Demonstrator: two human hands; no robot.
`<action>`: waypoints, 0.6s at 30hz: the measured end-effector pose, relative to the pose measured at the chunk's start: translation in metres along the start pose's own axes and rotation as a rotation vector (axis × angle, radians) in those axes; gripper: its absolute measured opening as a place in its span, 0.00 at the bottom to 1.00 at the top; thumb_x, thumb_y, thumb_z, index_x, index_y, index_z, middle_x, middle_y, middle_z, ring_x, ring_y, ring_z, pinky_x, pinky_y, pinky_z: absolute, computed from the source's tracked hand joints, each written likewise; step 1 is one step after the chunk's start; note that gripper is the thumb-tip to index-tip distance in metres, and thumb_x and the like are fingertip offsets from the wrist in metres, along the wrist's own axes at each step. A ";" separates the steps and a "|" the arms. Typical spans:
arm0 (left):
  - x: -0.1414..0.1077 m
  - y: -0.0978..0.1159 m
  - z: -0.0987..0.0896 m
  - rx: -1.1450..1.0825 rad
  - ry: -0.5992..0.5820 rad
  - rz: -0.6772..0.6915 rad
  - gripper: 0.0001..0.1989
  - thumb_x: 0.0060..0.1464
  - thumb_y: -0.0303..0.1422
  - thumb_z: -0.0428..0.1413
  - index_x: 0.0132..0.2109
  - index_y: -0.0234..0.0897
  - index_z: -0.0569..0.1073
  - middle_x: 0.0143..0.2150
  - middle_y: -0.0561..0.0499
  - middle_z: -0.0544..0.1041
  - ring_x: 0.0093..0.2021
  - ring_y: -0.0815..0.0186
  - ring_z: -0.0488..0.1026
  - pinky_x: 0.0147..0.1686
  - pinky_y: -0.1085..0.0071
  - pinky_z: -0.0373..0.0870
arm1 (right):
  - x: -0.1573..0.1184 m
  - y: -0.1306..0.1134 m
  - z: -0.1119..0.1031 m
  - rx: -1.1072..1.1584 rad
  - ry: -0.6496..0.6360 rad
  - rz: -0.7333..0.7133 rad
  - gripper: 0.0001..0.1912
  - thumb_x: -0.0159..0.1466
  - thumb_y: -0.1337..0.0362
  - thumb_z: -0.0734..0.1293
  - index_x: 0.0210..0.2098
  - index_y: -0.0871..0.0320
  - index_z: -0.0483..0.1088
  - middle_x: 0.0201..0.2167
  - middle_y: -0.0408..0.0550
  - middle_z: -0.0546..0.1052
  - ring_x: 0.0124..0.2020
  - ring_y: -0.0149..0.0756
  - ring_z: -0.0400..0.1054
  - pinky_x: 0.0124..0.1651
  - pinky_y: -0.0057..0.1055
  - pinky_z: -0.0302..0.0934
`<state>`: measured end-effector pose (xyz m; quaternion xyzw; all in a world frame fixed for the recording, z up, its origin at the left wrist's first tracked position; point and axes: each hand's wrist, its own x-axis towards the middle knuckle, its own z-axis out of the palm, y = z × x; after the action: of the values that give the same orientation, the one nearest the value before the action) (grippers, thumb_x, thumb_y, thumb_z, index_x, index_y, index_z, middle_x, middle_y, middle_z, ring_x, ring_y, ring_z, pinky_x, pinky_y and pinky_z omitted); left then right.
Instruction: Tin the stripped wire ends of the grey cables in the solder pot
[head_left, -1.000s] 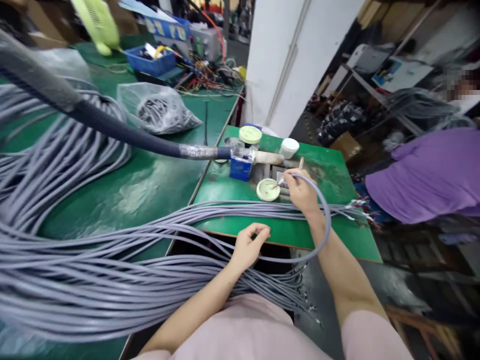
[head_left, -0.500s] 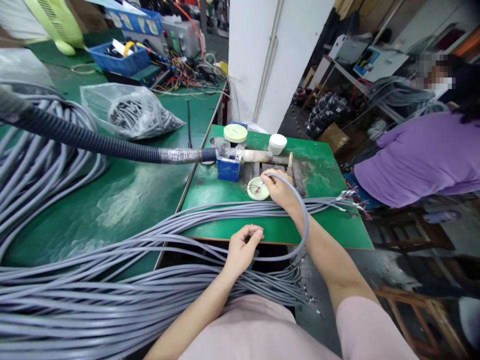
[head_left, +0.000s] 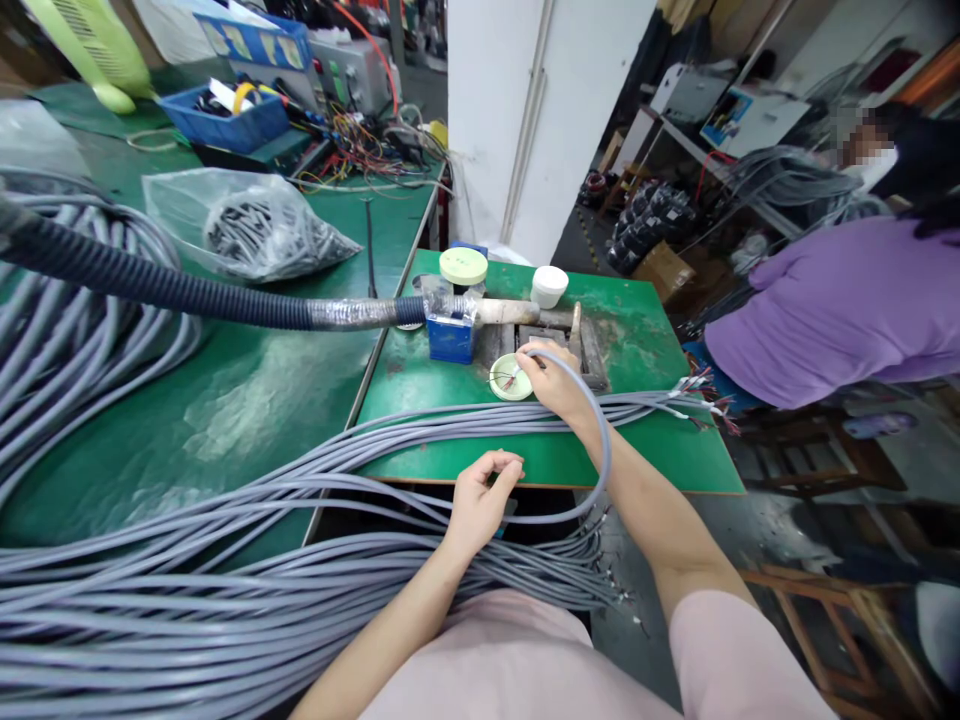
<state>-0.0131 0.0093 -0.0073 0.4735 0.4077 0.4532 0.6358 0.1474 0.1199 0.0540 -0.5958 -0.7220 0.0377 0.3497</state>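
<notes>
My right hand [head_left: 551, 378] is closed on a grey cable [head_left: 604, 440] close to its stripped end. Thin coloured wires [head_left: 510, 380] at that end are over a small pale round dish [head_left: 501, 392], whose contents I cannot make out. From the hand the cable arcs right and back down toward my left hand [head_left: 484, 495]. That hand is half curled, thumb near the forefinger, above the front bench edge. The cable passes behind it; whether its hidden fingers grip anything does not show. Under my right forearm lies a bundle of grey cables [head_left: 450, 422] with bared wire ends [head_left: 701, 390].
A corrugated hose [head_left: 210, 305] crosses from the left to a blue box [head_left: 450, 340]. Behind stand a white tub [head_left: 550, 285] and a green-lidded tub [head_left: 463, 268]. More cables [head_left: 225, 625] fill the lower left. A person in purple [head_left: 840, 300] is at the right.
The whole view has shifted slightly, so the bench and its things appear a little further left. Both hands keep nearly the same pose, the right still holding the cable end over the dish.
</notes>
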 end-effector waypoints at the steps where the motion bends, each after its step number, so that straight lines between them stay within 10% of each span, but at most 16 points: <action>1: 0.000 0.000 0.000 0.004 -0.003 -0.001 0.11 0.54 0.39 0.57 0.34 0.35 0.76 0.29 0.51 0.76 0.31 0.68 0.71 0.39 0.72 0.65 | -0.001 0.000 0.000 0.008 0.001 0.002 0.10 0.64 0.63 0.61 0.32 0.55 0.73 0.32 0.47 0.78 0.40 0.39 0.71 0.47 0.33 0.59; 18: 0.001 0.002 -0.002 0.020 -0.010 -0.033 0.11 0.53 0.39 0.57 0.35 0.35 0.76 0.30 0.50 0.77 0.34 0.68 0.72 0.38 0.73 0.66 | 0.021 0.052 -0.042 -0.098 0.286 0.042 0.11 0.63 0.60 0.61 0.29 0.56 0.72 0.27 0.46 0.77 0.31 0.38 0.71 0.37 0.30 0.61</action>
<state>-0.0148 0.0110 -0.0059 0.4753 0.4167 0.4359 0.6407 0.2126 0.1379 0.0708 -0.6264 -0.6532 -0.0755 0.4187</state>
